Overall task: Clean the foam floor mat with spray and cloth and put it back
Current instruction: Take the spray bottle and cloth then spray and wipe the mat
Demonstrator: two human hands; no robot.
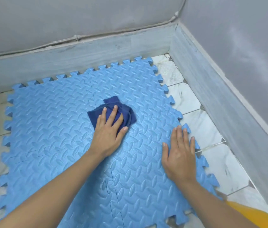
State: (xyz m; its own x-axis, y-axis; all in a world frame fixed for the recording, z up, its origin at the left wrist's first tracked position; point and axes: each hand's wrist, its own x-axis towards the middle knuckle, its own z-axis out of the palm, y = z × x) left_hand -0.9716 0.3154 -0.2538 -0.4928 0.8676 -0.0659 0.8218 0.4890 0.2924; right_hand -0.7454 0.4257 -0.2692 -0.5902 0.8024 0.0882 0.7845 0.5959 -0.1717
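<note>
Presently, nearest the wearer, a rounded orange-yellow object (251,216) shows at the frame edge beside the right forearm; what it is cannot be told. The right hand (180,155) lies flat and spread, palm down, holding nothing, pressed on the light blue interlocking foam floor mat (56,132) close to its toothed right edge. Judged from this posture, it steadies the mat.

Further out, the left hand (108,130) rests with fingers extended on a crumpled dark blue cloth (128,116), pinning it against the mat's embossed surface rather than gripping it. The cloth sits near the mat's middle, ahead of and to the left of the right hand.

The mat lies flat on white marble-pattern floor tiles (200,125), which are exposed beyond the right hand and also left of the left arm. Its far edge runs along a grey skirting board (80,63) at the base of the wall.

Assessment: wiping appears under way. No spray bottle is in view, so whether spraying is finished cannot be confirmed. Whether the mat is in its final place cannot be told either; putting it back may remain.
</note>
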